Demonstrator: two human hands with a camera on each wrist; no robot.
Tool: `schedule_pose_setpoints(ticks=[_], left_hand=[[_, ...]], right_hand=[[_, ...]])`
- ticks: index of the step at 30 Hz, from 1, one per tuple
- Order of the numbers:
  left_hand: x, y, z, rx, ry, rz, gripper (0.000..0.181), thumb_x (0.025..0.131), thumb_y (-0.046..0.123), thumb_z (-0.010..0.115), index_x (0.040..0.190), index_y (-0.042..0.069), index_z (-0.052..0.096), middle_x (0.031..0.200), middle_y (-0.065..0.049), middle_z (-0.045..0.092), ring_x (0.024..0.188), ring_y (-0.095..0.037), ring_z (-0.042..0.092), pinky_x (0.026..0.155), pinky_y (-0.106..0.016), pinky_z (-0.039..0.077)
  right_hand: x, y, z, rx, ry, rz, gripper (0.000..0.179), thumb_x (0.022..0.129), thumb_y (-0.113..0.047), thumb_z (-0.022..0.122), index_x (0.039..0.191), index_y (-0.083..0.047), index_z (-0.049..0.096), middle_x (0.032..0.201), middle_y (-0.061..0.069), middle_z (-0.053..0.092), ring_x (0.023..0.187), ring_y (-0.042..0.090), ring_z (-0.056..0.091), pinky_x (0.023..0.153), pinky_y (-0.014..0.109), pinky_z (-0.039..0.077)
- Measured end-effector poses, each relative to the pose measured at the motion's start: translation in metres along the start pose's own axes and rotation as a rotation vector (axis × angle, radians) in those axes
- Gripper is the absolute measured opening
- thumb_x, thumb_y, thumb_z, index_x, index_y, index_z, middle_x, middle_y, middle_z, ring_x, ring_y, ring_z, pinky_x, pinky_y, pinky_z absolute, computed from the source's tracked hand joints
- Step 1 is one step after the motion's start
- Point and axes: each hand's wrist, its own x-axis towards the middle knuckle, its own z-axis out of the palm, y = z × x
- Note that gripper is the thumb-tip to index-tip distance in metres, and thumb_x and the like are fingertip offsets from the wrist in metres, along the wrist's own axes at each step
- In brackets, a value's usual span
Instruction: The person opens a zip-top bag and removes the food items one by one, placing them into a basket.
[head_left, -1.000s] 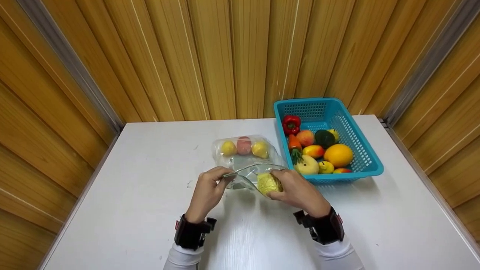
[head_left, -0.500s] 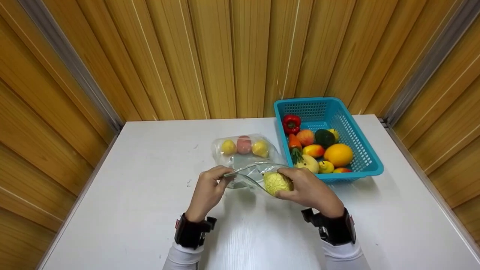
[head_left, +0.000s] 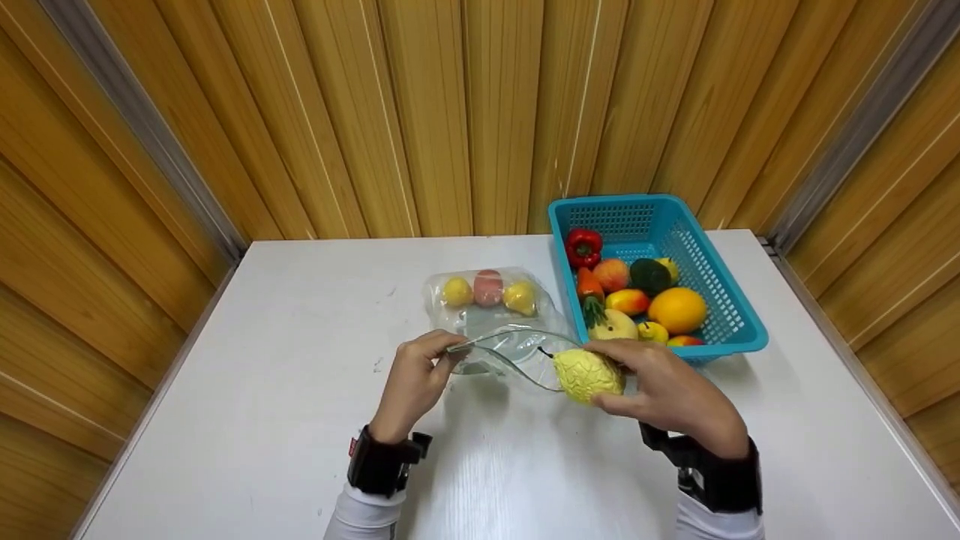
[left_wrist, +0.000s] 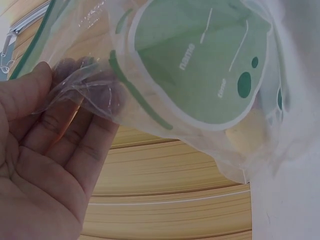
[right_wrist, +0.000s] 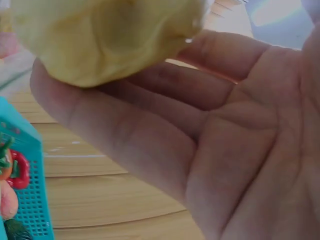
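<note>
My left hand [head_left: 415, 384] pinches one end of the mouth of a clear zip bag [left_wrist: 200, 60] with a green printed label. The bag lies toward the back wall, its mouth gaping toward me. Inside, at the far end, are two yellow fruits [head_left: 457, 292] with a red one [head_left: 488, 289] between them. My right hand [head_left: 671, 390] grips a wrinkled yellow fruit [head_left: 587, 376] with a dark stem between thumb and fingers. This fruit is at the right end of the bag's mouth, its stem pointing left over the opening.
A blue plastic basket [head_left: 724, 300] stands at the back right, close beside the bag. It holds a red bell pepper [head_left: 583, 247], a carrot [head_left: 589, 285], an orange-yellow fruit [head_left: 677, 310] and several other fruits. Wood-patterned walls [head_left: 435, 112] enclose the white table [head_left: 315, 315].
My right hand has moved right with the wrinkled yellow fruit, from within the bag's mouth to its right end. My left hand has stayed at the bag's edge.
</note>
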Motion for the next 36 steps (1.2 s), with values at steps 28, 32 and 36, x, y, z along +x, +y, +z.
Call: schedule_pose_setpoints(ticks=[28,32,36], left_hand=[[0.000,0.000,-0.003,-0.001,0.008,0.002,0.010,0.093,-0.001,0.072,0.096,0.004,0.080,0.091,-0.001,0.076,0.082,-0.012,0.067,0.073,-0.028,0.056],[0.000,0.000,-0.003,-0.004,0.000,-0.017,0.010,0.093,-0.001,0.072,0.096,0.004,0.080,0.091,-0.002,0.076,0.083,-0.011,0.067,0.073,-0.028,0.056],[0.000,0.001,-0.003,0.000,-0.002,-0.017,0.010,0.093,0.000,0.072,0.096,0.005,0.080,0.092,-0.001,0.076,0.083,-0.011,0.067,0.073,-0.028,0.056]], right_hand=[[0.033,0.035,-0.043,-0.059,0.266,-0.027,0.056,0.085,0.001,0.077,0.138,0.001,0.060,0.135,0.021,0.064,0.100,0.031,0.062,0.079,0.045,0.056],[0.046,0.043,-0.061,-0.072,0.263,0.000,0.055,0.085,0.003,0.074,0.138,0.002,0.059,0.136,0.022,0.062,0.103,0.035,0.061,0.081,0.049,0.056],[0.061,0.052,-0.076,-0.082,0.250,0.055,0.056,0.085,0.001,0.072,0.139,0.001,0.057,0.137,0.024,0.060,0.102,0.038,0.058,0.081,0.052,0.054]])
